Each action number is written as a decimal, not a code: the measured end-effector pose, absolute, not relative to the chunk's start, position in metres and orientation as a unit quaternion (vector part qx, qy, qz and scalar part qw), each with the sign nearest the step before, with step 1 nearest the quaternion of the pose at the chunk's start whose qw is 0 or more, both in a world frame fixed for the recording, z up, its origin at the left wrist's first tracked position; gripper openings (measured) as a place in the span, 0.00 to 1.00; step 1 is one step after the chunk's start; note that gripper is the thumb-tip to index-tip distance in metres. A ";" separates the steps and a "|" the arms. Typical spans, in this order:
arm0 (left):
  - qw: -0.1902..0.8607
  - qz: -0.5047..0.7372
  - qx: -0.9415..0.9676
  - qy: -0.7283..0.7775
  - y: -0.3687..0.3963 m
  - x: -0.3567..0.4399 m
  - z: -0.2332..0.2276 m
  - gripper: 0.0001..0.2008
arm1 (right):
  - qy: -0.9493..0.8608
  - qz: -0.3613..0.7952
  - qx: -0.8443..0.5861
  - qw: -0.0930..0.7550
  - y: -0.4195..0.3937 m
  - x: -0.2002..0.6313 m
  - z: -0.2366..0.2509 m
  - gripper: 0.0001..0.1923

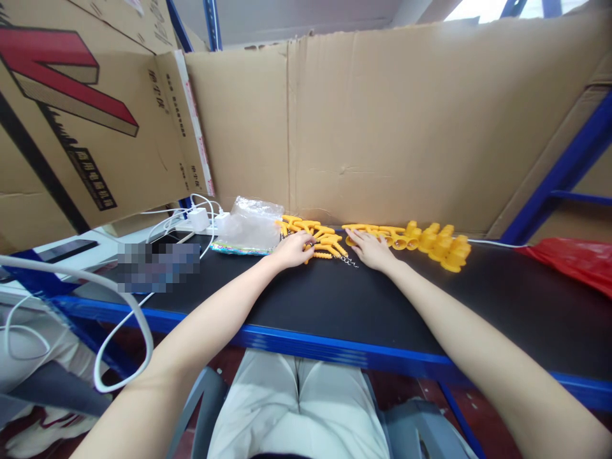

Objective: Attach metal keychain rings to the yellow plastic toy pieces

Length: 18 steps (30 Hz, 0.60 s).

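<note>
At mid-frame on the black counter (335,299), the left hand (290,250) curls its fingers on a pile of yellow plastic pieces (320,239); the right hand (373,250) lies flat, fingers spread, beside them; a clear bag (251,223) sits left, yellow caps (442,245) right, cardboard wall (382,127) behind.

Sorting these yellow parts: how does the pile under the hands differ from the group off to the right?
The pile holds thin ridged sticks lying flat and crisscrossed; the right group holds chunky rounded pieces standing clustered. The left hand and right hand rest at the pile; nothing touches the right group. A small chain lies by the pile only. Both are yellow plastic on the black table.
</note>
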<state>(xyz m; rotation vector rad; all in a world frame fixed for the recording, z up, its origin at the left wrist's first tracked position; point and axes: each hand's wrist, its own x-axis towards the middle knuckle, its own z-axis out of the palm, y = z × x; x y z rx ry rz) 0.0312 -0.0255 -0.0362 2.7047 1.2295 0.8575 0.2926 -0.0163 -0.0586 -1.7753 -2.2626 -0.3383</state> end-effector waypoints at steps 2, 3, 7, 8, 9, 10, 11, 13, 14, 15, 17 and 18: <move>0.023 0.276 0.875 0.396 -0.026 0.031 -0.036 0.12 | -0.765 -0.129 -0.614 0.146 -0.015 0.295 -0.059 0.27; 0.022 0.276 0.876 0.396 -0.026 0.031 -0.036 0.12 | -0.759 -0.138 -0.617 0.155 -0.014 0.296 -0.059 0.25; 0.023 0.278 0.876 0.393 -0.026 0.031 -0.036 0.12 | -0.740 -0.176 -0.624 0.176 -0.009 0.300 -0.061 0.15; 0.024 0.278 0.877 0.392 -0.026 0.031 -0.037 0.12 | -0.739 -0.181 -0.624 0.180 -0.009 0.301 -0.062 0.14; 0.023 0.278 0.877 0.391 -0.026 0.031 -0.037 0.12 | -0.737 -0.185 -0.623 0.184 -0.008 0.302 -0.062 0.13; 0.023 0.278 0.878 0.390 -0.026 0.031 -0.037 0.12 | -0.736 -0.187 -0.624 0.187 -0.008 0.302 -0.062 0.13; 0.022 0.278 0.878 0.389 -0.025 0.031 -0.038 0.12 | -0.734 -0.186 -0.625 0.189 -0.008 0.303 -0.062 0.12; 0.021 0.278 0.878 0.389 -0.025 0.030 -0.038 0.12 | -0.730 -0.180 -0.629 0.196 -0.008 0.303 -0.062 0.11; 0.021 0.278 0.879 0.388 -0.025 0.030 -0.038 0.12 | -0.729 -0.176 -0.631 0.201 -0.008 0.303 -0.062 0.11; 0.021 0.277 0.879 0.387 -0.024 0.030 -0.038 0.12 | -0.728 -0.172 -0.631 0.207 -0.008 0.304 -0.062 0.11; 0.021 0.276 0.881 0.384 -0.024 0.030 -0.038 0.12 | -0.728 -0.168 -0.630 0.214 -0.007 0.304 -0.062 0.10; 0.021 0.276 0.881 0.384 -0.024 0.030 -0.038 0.12 | -0.728 -0.167 -0.629 0.215 -0.007 0.304 -0.062 0.10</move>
